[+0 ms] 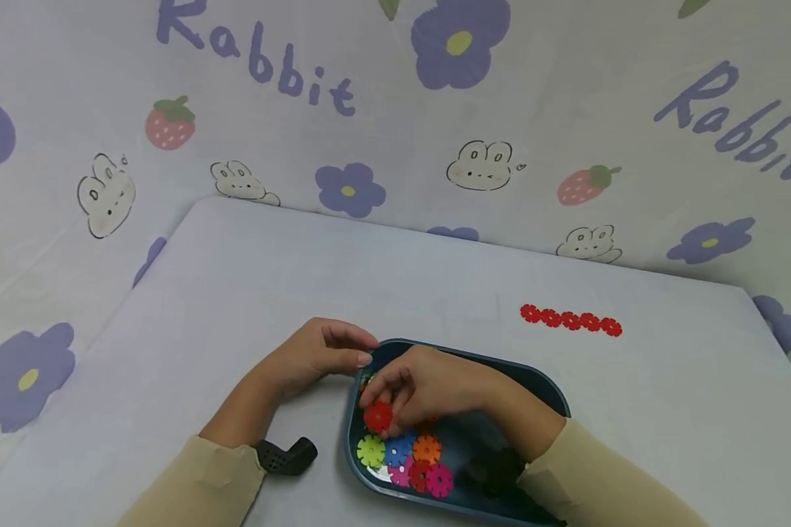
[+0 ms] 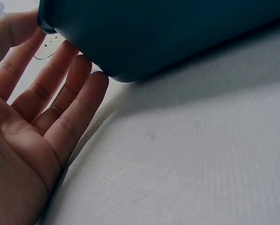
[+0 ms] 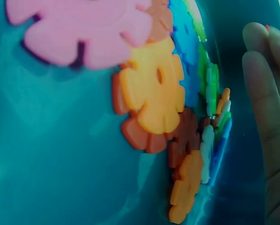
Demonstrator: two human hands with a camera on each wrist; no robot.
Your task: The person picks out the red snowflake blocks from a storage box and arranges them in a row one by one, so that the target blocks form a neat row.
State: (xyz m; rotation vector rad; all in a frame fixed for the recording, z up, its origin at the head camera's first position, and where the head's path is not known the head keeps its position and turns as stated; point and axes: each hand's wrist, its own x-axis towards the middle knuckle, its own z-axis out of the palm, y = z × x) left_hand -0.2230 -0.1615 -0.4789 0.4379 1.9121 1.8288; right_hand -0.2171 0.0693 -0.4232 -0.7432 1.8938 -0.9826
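In the head view my right hand (image 1: 428, 384) reaches into the dark blue-green tray (image 1: 554, 384) and pinches a red, notched flower-shaped plastic disc (image 1: 378, 416). In the right wrist view only a speck of red shows between the fingertips (image 3: 256, 37). Yellow-green (image 1: 370, 451), orange (image 1: 427, 448) and magenta (image 1: 439, 480) discs lie in the tray below that hand. My left hand (image 1: 316, 359) rests at the tray's far left corner, thumb and index tips at the rim. The left wrist view shows its loosely extended fingers (image 2: 67, 124) against the outer wall.
A row of several red discs (image 1: 570, 320) lies on the white table (image 1: 343, 263), beyond the tray to the right. A black wrist device (image 1: 286, 457) juts from the left sleeve. Behind the table hangs a printed cloth (image 1: 395, 132).
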